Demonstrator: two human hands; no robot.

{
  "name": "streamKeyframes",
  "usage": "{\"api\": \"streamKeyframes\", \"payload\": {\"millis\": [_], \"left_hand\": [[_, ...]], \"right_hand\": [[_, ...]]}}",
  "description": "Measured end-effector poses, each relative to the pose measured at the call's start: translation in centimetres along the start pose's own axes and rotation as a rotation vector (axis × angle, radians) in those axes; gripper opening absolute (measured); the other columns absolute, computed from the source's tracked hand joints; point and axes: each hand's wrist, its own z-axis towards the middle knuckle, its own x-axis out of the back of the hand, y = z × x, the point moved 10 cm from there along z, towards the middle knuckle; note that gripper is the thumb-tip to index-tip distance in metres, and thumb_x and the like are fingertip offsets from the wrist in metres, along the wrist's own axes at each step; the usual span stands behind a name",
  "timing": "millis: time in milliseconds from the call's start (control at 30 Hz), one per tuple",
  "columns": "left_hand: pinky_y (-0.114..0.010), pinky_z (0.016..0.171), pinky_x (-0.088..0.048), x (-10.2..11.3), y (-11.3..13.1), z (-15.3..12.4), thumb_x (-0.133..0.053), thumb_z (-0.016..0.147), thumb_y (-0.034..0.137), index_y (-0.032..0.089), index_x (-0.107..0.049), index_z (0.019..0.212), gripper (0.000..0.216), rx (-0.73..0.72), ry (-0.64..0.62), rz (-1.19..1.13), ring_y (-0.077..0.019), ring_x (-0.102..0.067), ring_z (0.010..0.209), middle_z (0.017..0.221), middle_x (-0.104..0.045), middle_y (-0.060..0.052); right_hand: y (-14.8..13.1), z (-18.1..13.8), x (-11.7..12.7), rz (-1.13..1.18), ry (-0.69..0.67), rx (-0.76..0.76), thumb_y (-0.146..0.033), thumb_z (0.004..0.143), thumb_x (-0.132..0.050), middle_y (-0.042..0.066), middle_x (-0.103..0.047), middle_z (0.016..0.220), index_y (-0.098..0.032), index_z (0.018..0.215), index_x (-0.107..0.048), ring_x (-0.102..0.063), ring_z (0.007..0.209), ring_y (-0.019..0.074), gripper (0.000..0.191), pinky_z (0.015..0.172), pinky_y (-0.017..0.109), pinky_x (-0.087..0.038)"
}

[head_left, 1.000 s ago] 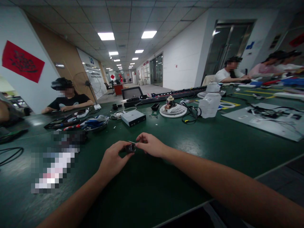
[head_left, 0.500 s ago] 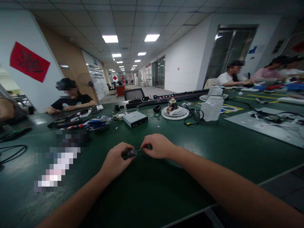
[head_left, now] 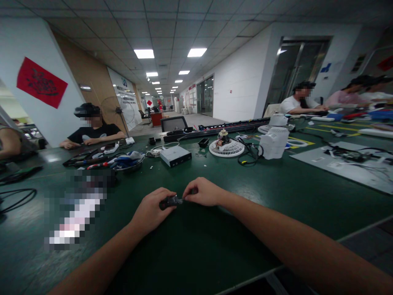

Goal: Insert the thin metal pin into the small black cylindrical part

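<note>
My left hand (head_left: 152, 209) grips a small dark block with a shiny, see-through end (head_left: 174, 200) between thumb and fingers; its exact kind I cannot make out. The fingers of my right hand (head_left: 203, 192) are pinched together on a thin metal piece (head_left: 182, 200) at the tip of that block. Whether the piece sits in the block or only touches it is too small to tell. Both hands are just above the green table (head_left: 190, 254). Beyond them lies a grey boxy disc drive (head_left: 175, 155).
A white fan grille with a motor (head_left: 226, 146) and a white plastic housing (head_left: 273, 141) stand behind my right hand. A tray of tools and gloves (head_left: 127, 160) is at left. On the right lies a flat panel (head_left: 340, 164) with cables. Several people sit around the table.
The thin metal piece shows less length between my hands, and the block's end is nearer my right fingertips. The view has tilted slightly, shifting everything a little lower.
</note>
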Motion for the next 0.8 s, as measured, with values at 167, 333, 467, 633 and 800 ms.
{"api": "streamKeyframes", "payload": {"millis": [167,333,467,633,800], "left_hand": [[-0.035,0.086,-0.049,-0.3,-0.1,0.1,-0.064,0.082,0.023,0.025,-0.065,0.111,0.03,0.044,-0.021,0.042,-0.021,-0.062,0.097,0.107,-0.066,-0.004],[-0.037,0.082,-0.05,0.3,-1.7,0.2,-0.064,0.081,0.027,0.024,-0.066,0.111,0.03,0.167,0.015,0.079,-0.0233,-0.064,0.093,0.104,-0.068,-0.005],[-0.038,0.08,-0.05,0.5,-2.3,0.2,-0.064,0.08,0.03,0.023,-0.067,0.108,0.029,0.192,0.012,0.12,-0.0249,-0.065,0.092,0.1,-0.07,-0.005],[-0.037,0.077,-0.051,0.5,-2.3,0.1,-0.064,0.08,0.033,0.023,-0.067,0.109,0.031,0.204,0.013,0.147,-0.0255,-0.065,0.093,0.102,-0.07,-0.006],[-0.037,0.079,-0.051,0.5,-2.0,0.0,-0.064,0.078,0.03,0.022,-0.067,0.107,0.03,0.198,0.014,0.122,-0.0252,-0.065,0.094,0.103,-0.07,-0.006]], "right_hand": [[0.0,-0.1,0.3,-0.113,0.036,-0.042,-0.021,0.079,-0.061,0.002,-0.073,0.083,-0.021,0.09,-0.075,-0.063,0.073,0.0155,0.017,0.065,0.025,-0.044],[0.1,-0.4,2.1,-0.312,0.155,-0.144,-0.039,0.081,-0.063,0.004,-0.07,0.08,-0.02,0.086,-0.073,-0.061,0.068,0.0169,0.022,0.056,0.026,-0.038],[-0.4,-0.8,0.3,-0.13,-0.059,-0.148,-0.053,0.072,-0.07,0.003,-0.069,0.077,-0.019,0.086,-0.072,-0.061,0.066,0.0156,0.037,0.052,0.024,-0.039],[-0.9,-1.8,-1.8,-0.069,-0.31,-0.117,-0.049,0.066,-0.076,0.002,-0.07,0.082,-0.019,0.091,-0.072,-0.063,0.069,0.0155,0.04,0.056,0.023,-0.043],[-0.8,-1.9,-2.2,-0.036,-0.374,-0.063,-0.031,0.072,-0.073,0.001,-0.07,0.082,-0.02,0.094,-0.074,-0.063,0.071,0.0145,0.025,0.059,0.022,-0.045]]}}
